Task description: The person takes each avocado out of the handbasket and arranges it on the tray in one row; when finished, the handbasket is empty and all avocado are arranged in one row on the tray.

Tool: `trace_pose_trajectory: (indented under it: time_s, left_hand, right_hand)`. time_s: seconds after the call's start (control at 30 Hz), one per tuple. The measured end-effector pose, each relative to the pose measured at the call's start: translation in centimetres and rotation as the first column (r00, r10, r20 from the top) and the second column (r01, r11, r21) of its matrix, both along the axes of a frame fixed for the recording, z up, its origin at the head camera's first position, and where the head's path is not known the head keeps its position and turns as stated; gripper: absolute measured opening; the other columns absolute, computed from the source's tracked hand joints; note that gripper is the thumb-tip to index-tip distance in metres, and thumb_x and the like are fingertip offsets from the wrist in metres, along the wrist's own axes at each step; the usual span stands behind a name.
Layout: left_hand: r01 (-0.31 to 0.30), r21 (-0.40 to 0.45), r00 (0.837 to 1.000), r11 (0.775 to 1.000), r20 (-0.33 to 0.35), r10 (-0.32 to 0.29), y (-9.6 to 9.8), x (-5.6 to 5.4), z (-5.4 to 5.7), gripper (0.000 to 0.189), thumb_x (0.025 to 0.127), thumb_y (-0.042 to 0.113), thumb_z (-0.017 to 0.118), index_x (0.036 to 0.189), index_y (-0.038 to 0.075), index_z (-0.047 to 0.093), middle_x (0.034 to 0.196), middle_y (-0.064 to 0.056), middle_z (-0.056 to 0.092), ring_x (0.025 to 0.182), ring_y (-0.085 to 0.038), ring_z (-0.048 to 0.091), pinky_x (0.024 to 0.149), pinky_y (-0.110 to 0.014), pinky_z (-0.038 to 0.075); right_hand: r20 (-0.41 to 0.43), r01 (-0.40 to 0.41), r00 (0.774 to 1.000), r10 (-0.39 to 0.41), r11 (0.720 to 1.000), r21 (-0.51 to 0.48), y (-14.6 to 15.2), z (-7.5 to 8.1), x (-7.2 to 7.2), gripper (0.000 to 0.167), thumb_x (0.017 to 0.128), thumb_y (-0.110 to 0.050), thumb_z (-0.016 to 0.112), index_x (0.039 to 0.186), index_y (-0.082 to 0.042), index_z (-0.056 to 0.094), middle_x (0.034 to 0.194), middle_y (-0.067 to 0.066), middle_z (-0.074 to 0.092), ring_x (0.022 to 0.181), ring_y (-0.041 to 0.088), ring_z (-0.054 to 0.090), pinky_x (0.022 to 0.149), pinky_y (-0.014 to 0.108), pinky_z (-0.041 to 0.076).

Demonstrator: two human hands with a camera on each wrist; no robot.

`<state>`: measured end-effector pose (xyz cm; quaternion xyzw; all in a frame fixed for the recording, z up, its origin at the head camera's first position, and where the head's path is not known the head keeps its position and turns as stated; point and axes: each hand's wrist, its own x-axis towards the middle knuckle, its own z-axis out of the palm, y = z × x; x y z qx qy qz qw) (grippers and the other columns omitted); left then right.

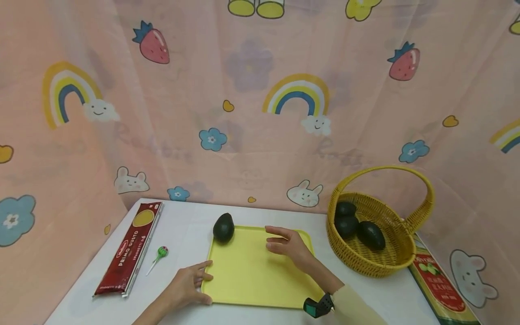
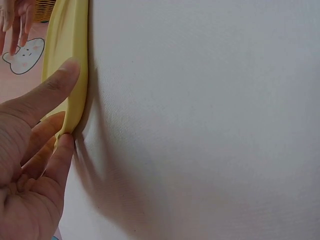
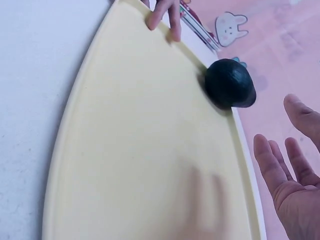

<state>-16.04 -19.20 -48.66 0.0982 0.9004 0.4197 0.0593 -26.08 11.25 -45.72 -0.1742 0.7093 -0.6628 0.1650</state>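
A yellow tray point(image 1: 260, 275) lies on the white table, with a dark avocado point(image 1: 224, 228) at its far left corner. My left hand point(image 1: 188, 283) grips the tray's near left corner; in the left wrist view its thumb point(image 2: 65, 75) lies on the rim and the fingers bend around the corner. Over the tray's right half hovers my right hand point(image 1: 290, 247), fingers apart and holding nothing. The right wrist view shows this hand point(image 3: 295, 185) off to the side of the avocado point(image 3: 229, 84), not touching it.
To the right stands a yellow wicker basket point(image 1: 382, 266) with a tall handle and three avocados point(image 1: 371, 235) inside. A red spaghetti pack point(image 1: 132, 250) and a green lollipop point(image 1: 162, 252) lie at the left. Beside the basket is a red and green package point(image 1: 440, 289).
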Motion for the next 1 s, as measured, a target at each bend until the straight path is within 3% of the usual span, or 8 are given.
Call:
trace_pose_trajectory:
  time_s: [0.4,0.7,0.87,1.0]
  left_hand:
    - [0.003,-0.004,1.000,1.000,-0.003,-0.003,0.0,0.0,0.0,0.086,0.053,0.018,0.093,0.127,-0.006,0.056,0.104,-0.013,0.071,0.097,-0.033,0.067,0.078,-0.028,0.059]
    - [-0.011,-0.027,1.000,1.000,-0.006,0.011,0.1,-0.1,-0.1,0.070,0.052,0.020,0.093,0.113,-0.002,0.067,0.122,-0.016,0.064,0.101,-0.031,0.066,0.078,-0.028,0.059]
    - [-0.019,-0.039,1.000,0.999,-0.004,0.019,0.1,0.1,0.0,0.056,0.052,0.021,0.093,0.101,0.001,0.072,0.133,-0.018,0.056,0.109,-0.035,0.061,0.081,-0.029,0.058]
    - [-0.018,-0.029,1.000,0.999,0.005,0.018,0.1,0.0,0.1,0.065,0.053,0.021,0.093,0.109,0.000,0.069,0.127,-0.016,0.061,0.109,-0.035,0.062,0.081,-0.029,0.058]
  right_hand:
    - [-0.004,0.111,0.994,-0.111,0.993,0.025,4.7,1.2,2.3,0.057,0.089,-0.009,0.068,0.140,0.004,0.044,0.147,0.021,0.039,0.125,0.036,0.049,0.090,0.025,0.055]
    - [0.012,0.211,0.977,-0.212,0.977,0.015,7.8,1.9,3.0,0.057,0.090,-0.006,0.066,0.142,0.002,0.042,0.147,0.019,0.039,0.122,0.023,0.054,0.092,0.026,0.054]
    - [-0.007,0.268,0.963,-0.269,0.963,-0.027,9.4,2.4,3.7,0.057,0.091,-0.005,0.064,0.142,0.004,0.040,0.135,-0.001,0.053,0.116,0.012,0.058,0.090,0.026,0.055]
    - [-0.046,0.322,0.944,-0.328,0.941,-0.102,11.2,2.8,4.2,0.055,0.092,-0.002,0.062,0.142,0.005,0.039,0.122,-0.013,0.060,0.109,0.004,0.060,0.088,0.024,0.056]
